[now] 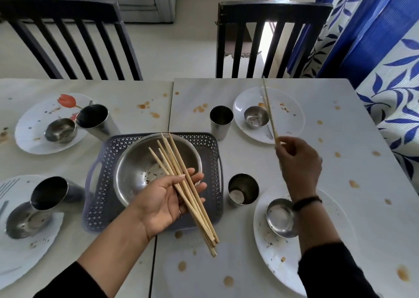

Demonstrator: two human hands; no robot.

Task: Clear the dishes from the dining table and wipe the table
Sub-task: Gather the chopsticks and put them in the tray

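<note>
My left hand point(169, 201) is palm up over the grey basket point(103, 184) and holds a bundle of several wooden chopsticks point(181, 179) above the large steel bowl point(138, 168) in it. My right hand point(299, 161) pinches a pair of chopsticks point(268, 109) raised over the far right plate point(288, 114), which carries a small steel bowl point(255, 116). Steel cups point(221, 121) point(242, 190) stand near the basket. The near right plate point(272, 252) holds another small bowl point(280, 217). Brown stains dot the white table point(260, 152).
On the left are a tulip-print plate point(34, 125) with a small bowl point(60, 130), a cup point(95, 121), and a near plate point(22, 252) with a bowl and a tipped cup point(52, 194). Two dark chairs point(267, 39) stand behind the table; a blue curtain point(385, 48) hangs on the right.
</note>
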